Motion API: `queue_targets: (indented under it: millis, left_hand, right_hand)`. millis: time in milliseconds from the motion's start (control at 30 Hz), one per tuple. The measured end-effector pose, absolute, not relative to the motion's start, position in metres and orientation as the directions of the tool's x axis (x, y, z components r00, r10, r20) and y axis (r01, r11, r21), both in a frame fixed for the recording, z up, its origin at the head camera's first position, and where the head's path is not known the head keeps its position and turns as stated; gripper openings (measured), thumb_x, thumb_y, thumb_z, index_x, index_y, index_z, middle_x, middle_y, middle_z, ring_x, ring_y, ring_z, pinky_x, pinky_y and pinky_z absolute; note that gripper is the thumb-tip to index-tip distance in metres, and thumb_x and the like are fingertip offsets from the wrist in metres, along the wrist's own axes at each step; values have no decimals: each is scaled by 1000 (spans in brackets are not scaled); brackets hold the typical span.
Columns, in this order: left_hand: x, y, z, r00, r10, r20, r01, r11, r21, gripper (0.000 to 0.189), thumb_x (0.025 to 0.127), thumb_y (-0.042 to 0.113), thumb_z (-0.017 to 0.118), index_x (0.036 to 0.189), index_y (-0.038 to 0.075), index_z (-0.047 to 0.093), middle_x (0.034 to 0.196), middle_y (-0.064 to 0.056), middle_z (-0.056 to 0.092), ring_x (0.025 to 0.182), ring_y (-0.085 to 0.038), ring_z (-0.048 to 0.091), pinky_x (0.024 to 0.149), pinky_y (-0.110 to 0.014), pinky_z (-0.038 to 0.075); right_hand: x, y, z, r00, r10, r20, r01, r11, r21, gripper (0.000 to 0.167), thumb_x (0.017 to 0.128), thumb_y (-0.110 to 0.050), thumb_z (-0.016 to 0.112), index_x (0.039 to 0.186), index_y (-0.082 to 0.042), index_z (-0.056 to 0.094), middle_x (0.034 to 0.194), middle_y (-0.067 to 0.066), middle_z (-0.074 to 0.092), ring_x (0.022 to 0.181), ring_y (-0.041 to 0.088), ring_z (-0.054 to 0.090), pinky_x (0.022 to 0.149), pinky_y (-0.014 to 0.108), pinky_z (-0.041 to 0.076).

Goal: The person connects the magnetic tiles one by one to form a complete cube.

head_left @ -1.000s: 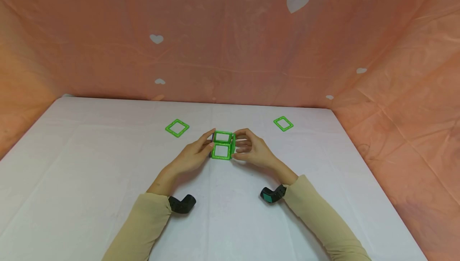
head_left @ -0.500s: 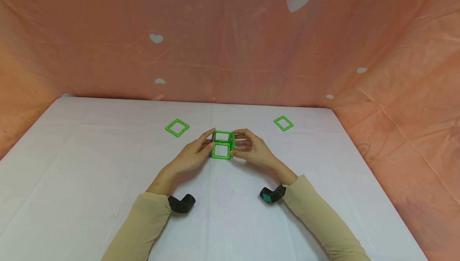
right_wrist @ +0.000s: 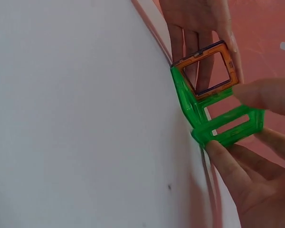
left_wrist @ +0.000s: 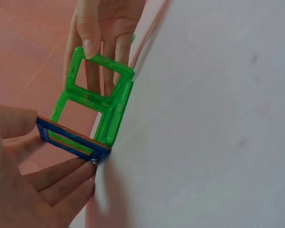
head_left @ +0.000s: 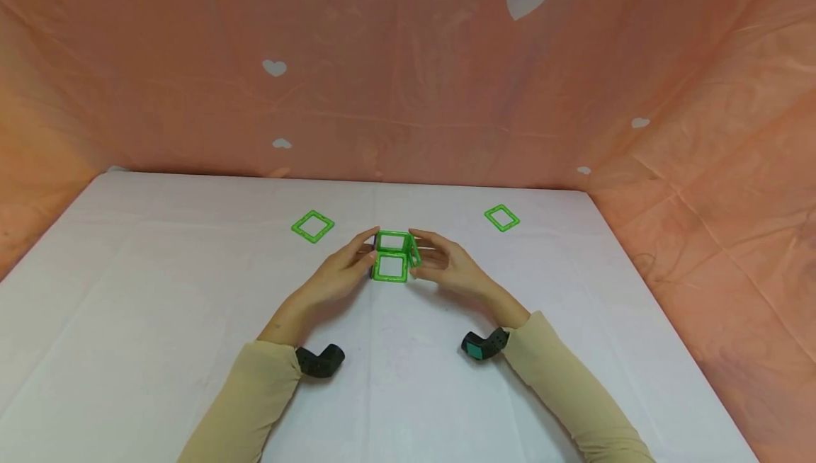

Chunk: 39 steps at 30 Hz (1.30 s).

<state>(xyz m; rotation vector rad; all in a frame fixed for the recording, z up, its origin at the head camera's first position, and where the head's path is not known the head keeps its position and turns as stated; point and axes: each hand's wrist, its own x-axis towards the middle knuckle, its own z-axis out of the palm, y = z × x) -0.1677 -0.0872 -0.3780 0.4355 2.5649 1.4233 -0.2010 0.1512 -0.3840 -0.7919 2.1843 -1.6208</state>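
Peach cloth (head_left: 382, 95) printed with pale hearts hung behind the white table (head_left: 191, 321), where a person's two hands met at a small open box (head_left: 390, 254) of square frames, a little in from the middle of the far edge. Its bottom and back were green; whether it touched the tabletop, I couldn't tell. The left hand (head_left: 338, 275) pinched the blue-and-orange square (right_wrist: 230, 66) that made one side, while the right hand (head_left: 459, 268) gripped the leaning green square (left_wrist: 107, 62) opposite, tilted outward.

That lean looked to me like the weak spot: too much outward push could pull its lower edge off the bottom, and uneven pressure from the hands might twist or fold the whole thing. Letting go too soon might drop that side flat.

No other container stood about. The box had neither top nor front, and I saw nothing inside. One loose square (head_left: 304, 233) lay near the far edge, left of the box; another loose square (head_left: 496, 221) lay toward the far right corner.
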Motion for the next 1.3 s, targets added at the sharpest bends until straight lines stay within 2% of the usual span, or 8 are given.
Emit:
queue_targets:
  millis: [233, 500, 767, 1000, 1300]
  left_hand:
    - [-167, -88, -378, -937, 348, -11, 170, 485, 858, 51, 103, 20, 41, 151, 11, 27, 135, -23, 52, 126, -37, 51, 109, -52, 33]
    - [-168, -89, -377, -939, 344, -7, 169, 478, 862, 51, 103, 19, 42, 150, 10, 27, 134, -23, 53, 125, -37, 51, 109, -52, 34]
    - [-169, -88, -375, -950, 308, -51, 106, 470, 876, 49, 102, 21, 40, 150, 13, 29, 135, -23, 51, 129, -38, 46, 109, -55, 31]
    - [-169, -87, -378, -959, 283, 17, 143, 432, 891, 48, 100, 16, 43, 147, 6, 34, 141, -25, 46, 129, -40, 46, 107, -54, 35]
    - [-167, -86, -381, -974, 222, 43, 131, 402, 906, 46, 99, 16, 49, 144, 6, 40, 142, -20, 47, 128, -37, 49, 107, -51, 36]
  right_hand:
    - [-200, 149, -385, -822, -565, 77, -247, 231, -941, 67, 84, 2, 69, 144, 0, 38, 137, 25, 49, 127, 39, 50, 105, 50, 40]
    - [-198, 141, -387, -861, -500, 97, -231, 215, -949, 63, 81, 4, 70, 139, 0, 44, 131, 25, 54, 124, 38, 52, 105, 48, 41]
    - [-196, 136, -386, -873, -483, 74, -212, 239, -947, 52, 89, -7, 66, 137, 0, 47, 132, 23, 55, 123, 34, 54, 100, 42, 46]
    - [-197, 137, -385, -875, -480, 63, -190, 220, -957, 53, 89, -5, 66, 138, 1, 46, 135, 23, 53, 124, 34, 53, 99, 38, 47]
    - [-201, 140, -385, -888, -456, 64, -187, 230, -955, 52, 88, -7, 67, 136, -1, 49, 133, 21, 55, 119, 34, 57, 93, 36, 51]
